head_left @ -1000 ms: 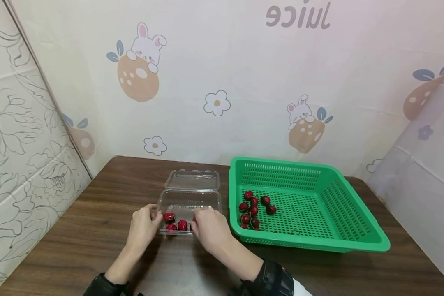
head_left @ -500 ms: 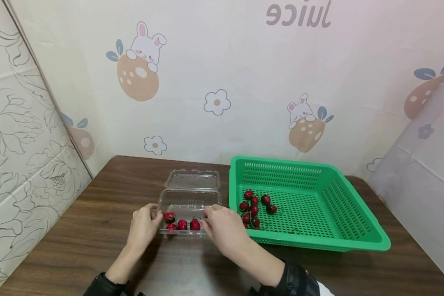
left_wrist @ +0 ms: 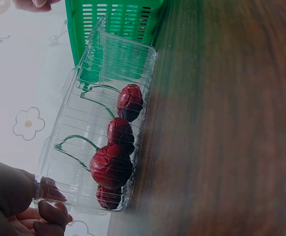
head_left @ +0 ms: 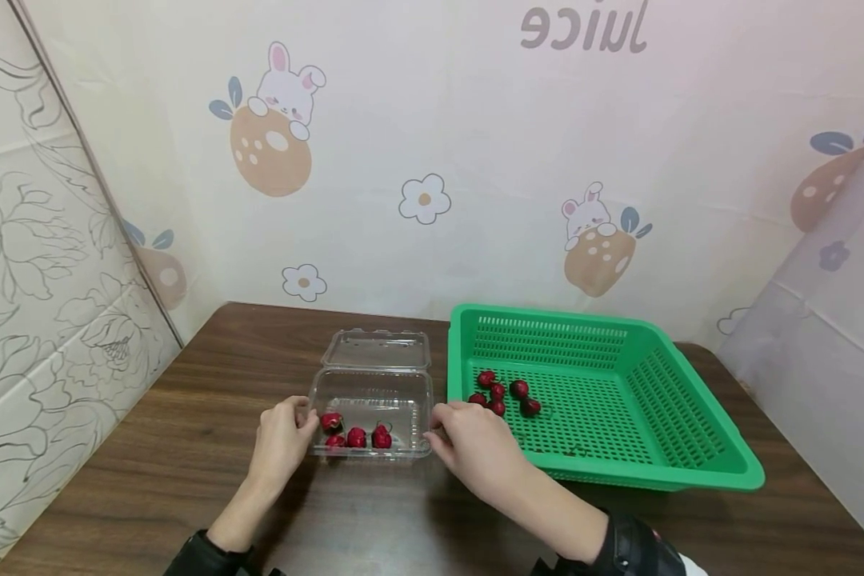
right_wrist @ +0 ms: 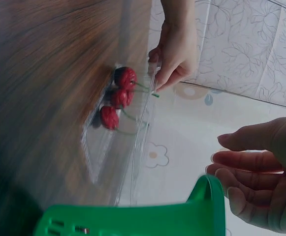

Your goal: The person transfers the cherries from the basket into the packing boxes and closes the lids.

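Observation:
A clear plastic clamshell box (head_left: 413,406) lies with its lid (head_left: 378,350) folded back. Several dark red cherries (head_left: 382,437) with green stems rest along its near left part. With thumb and fingers my left hand (head_left: 279,446) pinches the box's left rim; the left wrist view shows the same grip on the plastic edge. My right hand (head_left: 484,453) is over the gap between the box and the green basket (head_left: 706,474), holding nothing. In the right wrist view, the fingers (right_wrist: 251,162) are loosely bent and apart from the thumb. More cherries (head_left: 519,390) sit in the basket's left part, some hidden behind my right hand.
The basket stands just right of the box on a dark wooden table (head_left: 187,416), its raised rim facing my right hand. A patterned wall covering (head_left: 432,120) rises behind the table. Loose stems (head_left: 574,450) lie on the basket floor.
My right hand let go of a cherry inside the box and moved right, out to the basket's left edge. The left hand has stayed on the box rim.

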Motion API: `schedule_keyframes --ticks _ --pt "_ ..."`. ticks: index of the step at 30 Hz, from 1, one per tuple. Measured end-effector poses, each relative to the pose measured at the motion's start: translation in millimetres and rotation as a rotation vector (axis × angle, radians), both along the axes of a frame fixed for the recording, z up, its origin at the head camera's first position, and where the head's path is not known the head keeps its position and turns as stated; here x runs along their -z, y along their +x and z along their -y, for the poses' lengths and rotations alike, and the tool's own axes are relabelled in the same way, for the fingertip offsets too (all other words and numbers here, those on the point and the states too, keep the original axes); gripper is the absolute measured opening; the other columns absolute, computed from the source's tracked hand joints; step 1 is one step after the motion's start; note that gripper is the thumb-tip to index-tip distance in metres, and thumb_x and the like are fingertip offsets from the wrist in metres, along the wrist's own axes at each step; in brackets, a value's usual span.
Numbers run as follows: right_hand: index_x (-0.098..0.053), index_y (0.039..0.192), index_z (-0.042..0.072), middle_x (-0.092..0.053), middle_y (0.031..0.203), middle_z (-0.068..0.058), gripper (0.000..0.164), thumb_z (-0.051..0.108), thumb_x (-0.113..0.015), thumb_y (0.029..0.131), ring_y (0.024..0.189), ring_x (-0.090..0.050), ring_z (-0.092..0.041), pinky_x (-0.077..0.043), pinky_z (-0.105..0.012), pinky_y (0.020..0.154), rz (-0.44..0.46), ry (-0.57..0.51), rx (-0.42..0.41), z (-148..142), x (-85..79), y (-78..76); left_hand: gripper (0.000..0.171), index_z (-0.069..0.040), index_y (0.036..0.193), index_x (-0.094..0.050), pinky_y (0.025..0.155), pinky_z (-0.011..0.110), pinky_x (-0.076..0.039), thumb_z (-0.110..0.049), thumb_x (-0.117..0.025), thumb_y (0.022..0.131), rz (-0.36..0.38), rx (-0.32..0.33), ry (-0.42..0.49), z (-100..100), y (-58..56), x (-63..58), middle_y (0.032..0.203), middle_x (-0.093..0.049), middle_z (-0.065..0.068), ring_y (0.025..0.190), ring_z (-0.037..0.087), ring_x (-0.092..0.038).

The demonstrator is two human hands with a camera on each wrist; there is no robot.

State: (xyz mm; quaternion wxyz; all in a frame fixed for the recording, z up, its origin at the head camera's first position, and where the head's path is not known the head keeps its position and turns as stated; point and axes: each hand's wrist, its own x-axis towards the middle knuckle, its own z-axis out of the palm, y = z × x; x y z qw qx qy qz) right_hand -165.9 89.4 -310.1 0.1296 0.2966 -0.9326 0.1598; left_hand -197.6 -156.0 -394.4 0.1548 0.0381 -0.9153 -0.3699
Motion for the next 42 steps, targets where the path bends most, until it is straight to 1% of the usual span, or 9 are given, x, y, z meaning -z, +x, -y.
schedule_keyframes --ticks 4,8,13,15,21,26,30,34,42 --pt "-0.061 0.074 0.012 -0.056 0.069 0.005 0.007 0.014 -0.068 0.075 0.058 -0.05 -0.006 -0.039 -0.02 0.048 -0.002 0.023 0.005 -9.4 -4.5 2.6 0.024 0.012 0.098 -0.059 0.042 0.026 -0.034 -0.004 -0.056 0.08 -0.001 -0.003 0.0 -0.4 -0.4 -0.1 0.055 -0.047 0.0 0.046 0.01 -0.04" --pt "-0.059 0.073 0.013 -0.053 0.066 0.006 0.01 0.015 -0.069 0.075 0.057 -0.047 -0.007 -0.038 -0.021 0.048 -0.002 0.057 0.017 -17.7 -9.4 5.2 0.023 0.011 0.097 -0.059 0.043 0.026 -0.035 -0.004 -0.056 0.08 -0.008 -0.005 0.0 -0.3 -0.6 0.0 0.055 -0.047 0.0 0.046 0.011 -0.04" --pt "-0.058 0.072 0.013 -0.048 0.063 0.009 0.011 0.013 -0.069 0.075 0.054 -0.042 -0.004 -0.035 -0.019 0.047 0.018 0.057 -0.001 -28.3 -15.1 5.3 0.023 0.012 0.098 -0.059 0.042 0.026 -0.034 -0.003 -0.056 0.08 -0.003 -0.003 0.009 -0.3 -0.5 -0.2 0.055 -0.047 0.001 0.045 0.01 -0.04" --pt "-0.058 0.072 0.013 -0.049 0.063 0.009 0.011 0.013 -0.068 0.075 0.055 -0.042 -0.003 -0.036 -0.019 0.047 0.027 0.056 -0.005 -32.7 -17.0 3.3 0.023 0.012 0.098 -0.059 0.042 0.026 -0.034 -0.003 -0.056 0.08 -0.002 -0.003 0.01 -0.3 -0.6 -0.3 0.055 -0.047 0.001 0.045 0.01 -0.04" --pt "-0.06 0.069 0.017 -0.052 0.064 0.011 0.011 0.012 -0.068 0.075 0.055 -0.045 -0.001 -0.037 -0.018 0.048 0.067 0.081 0.036 -45.5 -20.8 -7.8 0.022 0.011 0.096 -0.06 0.043 0.027 -0.035 -0.004 -0.056 0.08 -0.012 -0.011 0.001 0.0 -0.9 0.3 0.055 -0.049 0.0 0.046 0.011 -0.041" --pt "-0.058 0.069 0.015 -0.053 0.064 0.008 0.012 0.013 -0.069 0.075 0.057 -0.048 -0.005 -0.039 -0.02 0.049 0.115 0.118 0.059 -54.9 -22.1 -17.5 0.023 0.011 0.096 -0.059 0.043 0.027 -0.035 -0.004 -0.055 0.08 -0.009 -0.012 0.004 0.0 -0.9 0.4 0.055 -0.049 0.0 0.046 0.011 -0.041" --pt "-0.059 0.071 0.012 -0.056 0.066 0.005 0.01 0.014 -0.068 0.075 0.062 -0.053 -0.008 -0.041 -0.021 0.052 0.163 0.116 0.071 -59.1 -18.8 -24.3 0.023 0.011 0.097 -0.059 0.042 0.026 -0.035 -0.003 -0.055 0.08 -0.002 -0.01 0.009 -0.2 -0.5 0.1 0.055 -0.049 0.001 0.045 0.01 -0.041" --pt "-0.061 0.076 0.009 -0.056 0.066 0.004 0.009 0.014 -0.068 0.076 0.059 -0.05 -0.007 -0.041 -0.022 0.052 0.22 0.107 0.099 -60.2 -14.8 -31.8 0.023 0.012 0.097 -0.059 0.042 0.026 -0.035 -0.003 -0.055 0.08 0.0 -0.008 0.013 -0.2 -0.1 -0.3 0.055 -0.049 0.001 0.045 0.011 -0.041" --pt "-0.06 0.081 0.003 -0.054 0.066 0.002 0.012 0.011 -0.067 0.077 0.056 -0.048 -0.007 -0.041 -0.023 0.051 0.225 0.144 0.094 -64.6 -3.6 -48.5 0.023 0.012 0.097 -0.059 0.042 0.026 -0.035 -0.003 -0.056 0.08 0.0 -0.006 0.016 -0.3 0.2 -0.1 0.055 -0.05 0.001 0.045 0.01 -0.042"
